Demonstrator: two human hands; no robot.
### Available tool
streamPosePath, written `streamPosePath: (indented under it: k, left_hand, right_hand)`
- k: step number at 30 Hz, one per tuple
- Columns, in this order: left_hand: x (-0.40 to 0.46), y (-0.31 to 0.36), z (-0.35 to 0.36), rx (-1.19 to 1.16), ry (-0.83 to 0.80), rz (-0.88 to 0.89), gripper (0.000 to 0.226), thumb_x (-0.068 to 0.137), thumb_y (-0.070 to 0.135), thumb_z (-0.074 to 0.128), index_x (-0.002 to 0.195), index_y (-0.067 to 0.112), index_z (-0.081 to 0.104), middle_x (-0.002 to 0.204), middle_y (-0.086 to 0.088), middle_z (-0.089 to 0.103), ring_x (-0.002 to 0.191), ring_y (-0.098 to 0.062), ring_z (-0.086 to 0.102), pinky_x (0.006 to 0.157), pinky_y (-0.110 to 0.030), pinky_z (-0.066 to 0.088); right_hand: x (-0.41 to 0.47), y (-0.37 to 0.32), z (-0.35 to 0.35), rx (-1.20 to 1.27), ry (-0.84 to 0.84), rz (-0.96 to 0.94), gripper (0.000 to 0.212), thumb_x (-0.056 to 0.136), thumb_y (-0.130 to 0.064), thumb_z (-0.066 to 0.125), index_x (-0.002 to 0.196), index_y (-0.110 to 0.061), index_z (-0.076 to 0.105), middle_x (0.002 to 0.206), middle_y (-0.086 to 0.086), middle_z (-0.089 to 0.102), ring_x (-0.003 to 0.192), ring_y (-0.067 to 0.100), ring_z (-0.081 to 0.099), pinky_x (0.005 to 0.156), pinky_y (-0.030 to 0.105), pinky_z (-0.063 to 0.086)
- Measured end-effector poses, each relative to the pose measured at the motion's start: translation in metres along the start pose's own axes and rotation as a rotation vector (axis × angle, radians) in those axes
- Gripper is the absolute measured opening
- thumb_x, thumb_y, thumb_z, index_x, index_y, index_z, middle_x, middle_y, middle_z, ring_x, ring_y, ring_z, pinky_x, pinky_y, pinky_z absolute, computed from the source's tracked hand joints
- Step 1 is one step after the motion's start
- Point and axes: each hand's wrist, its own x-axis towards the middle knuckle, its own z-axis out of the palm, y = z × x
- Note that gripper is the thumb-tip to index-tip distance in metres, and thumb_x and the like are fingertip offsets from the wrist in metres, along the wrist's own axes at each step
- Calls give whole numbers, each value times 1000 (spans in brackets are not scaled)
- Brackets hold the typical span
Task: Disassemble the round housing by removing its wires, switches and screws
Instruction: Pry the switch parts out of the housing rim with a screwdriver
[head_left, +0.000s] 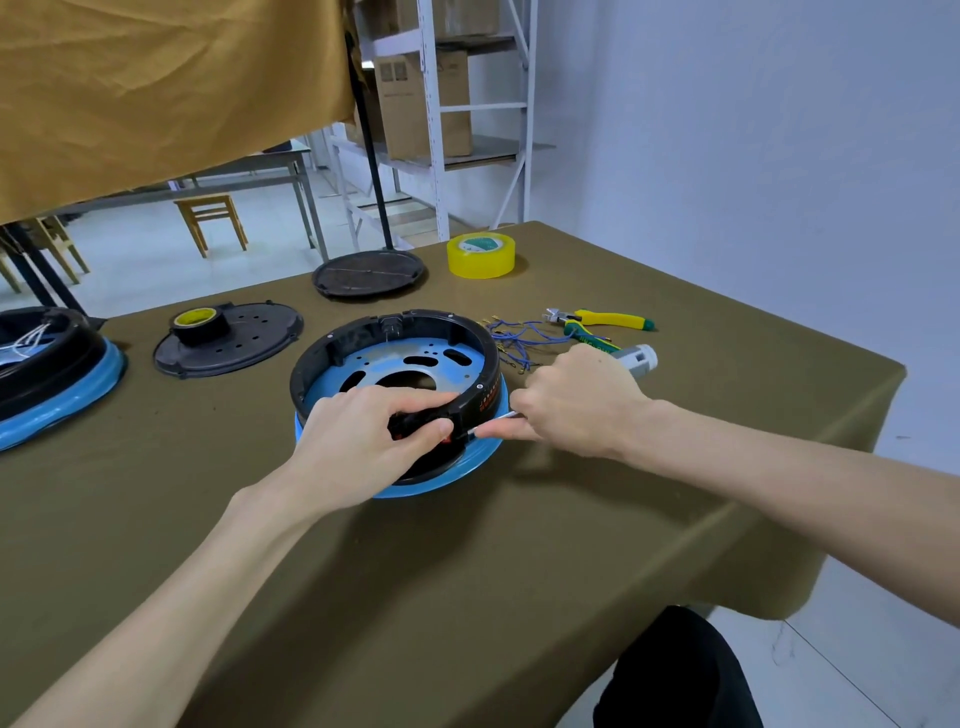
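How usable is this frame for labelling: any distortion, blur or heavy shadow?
Head view: wide-angle bending curves the table edges; lighting soft and even, faint shadows under the left hand and right hand; the round housing is sharp, background shelves slightly soft.

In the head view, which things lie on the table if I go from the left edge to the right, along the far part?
Blue-rimmed housing at the left edge → black cover plate with a tape roll on it → round black plate → yellow tape roll → green-and-yellow pliers.

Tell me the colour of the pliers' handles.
Yellow and green pliers, seen in the head view.
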Motion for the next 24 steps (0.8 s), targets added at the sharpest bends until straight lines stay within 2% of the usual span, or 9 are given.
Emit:
streamPosePath:
  k: [2, 5, 7, 9, 12, 15, 20, 22, 24]
  left_hand:
    - [0, 1, -1, 22, -8, 0, 34, 98, 54, 50, 123, 78, 44, 92, 41, 65, 90, 6, 60, 56, -21, 42]
    - [3, -2, 0, 17, 3, -57, 25, 101, 49, 51, 121, 60, 61, 89, 53, 57, 87, 19, 57, 59, -17, 37]
    - [4, -5, 1, -15, 3, -97, 22, 101, 45, 53, 117, 50, 67, 84, 58, 54, 87, 26, 54, 65, -14, 36]
    - [4, -7, 1, -44, -6, -104, 17, 100, 44, 55, 107, 54, 66, 82, 53, 58, 89, 27, 54, 71, -12, 39]
    - [4, -4, -5, -95, -50, -103, 16, 99, 47, 55, 95, 62, 60, 90, 47, 64, 95, 27, 55, 81, -11, 39]
    - [5, -5, -6, -129, -54, -109, 16, 99, 47, 57, 97, 62, 63, 98, 48, 64, 102, 26, 56, 84, -10, 38]
    - [4, -3, -7, -130, -41, -91, 14, 95, 48, 63, 99, 62, 64, 102, 50, 63, 103, 28, 55, 85, -6, 36]
    - [5, -3, -6, -121, -32, -97, 13, 95, 50, 62, 104, 58, 67, 100, 49, 64, 101, 27, 56, 84, -5, 35]
    - [4, -3, -5, -106, -21, -105, 18, 95, 52, 60, 111, 53, 68, 96, 45, 65, 97, 28, 55, 83, -5, 35]
  right_hand:
    - [4, 2, 3, 37, 6, -26, 76, 95, -74, 4, 60, -19, 43, 54, -1, 51, 47, 26, 49, 50, 30, 24]
    - [-4, -7, 7, 58, 15, 49, 81, 92, -77, 1, 56, -18, 44, 49, -3, 44, 45, 23, 45, 48, 30, 23]
    - [-16, -21, 14, 184, 21, 182, 83, 91, -80, 3, 52, -16, 41, 46, -3, 39, 41, 19, 40, 44, 31, 22]
    - [-25, -34, 14, 326, 2, 319, 82, 92, -82, 10, 52, -16, 37, 45, -3, 40, 39, 18, 42, 41, 31, 24]
    - [-27, -42, 7, 405, -65, 421, 80, 93, -82, 16, 53, -16, 36, 47, -2, 43, 41, 18, 45, 41, 30, 27]
    - [-25, -46, 3, 508, -160, 490, 79, 92, -83, 18, 54, -16, 37, 49, -2, 46, 43, 18, 46, 43, 29, 28]
    - [-19, -46, -3, 749, -349, 610, 78, 89, -86, 23, 55, -18, 39, 54, -2, 48, 48, 18, 49, 48, 29, 32]
    - [-22, -48, -7, 648, -292, 597, 79, 90, -85, 21, 54, -17, 40, 51, -3, 49, 46, 18, 49, 46, 29, 31]
    - [-26, -51, -10, 394, -136, 491, 77, 94, -79, 17, 52, -18, 36, 45, -4, 43, 38, 17, 43, 41, 28, 25]
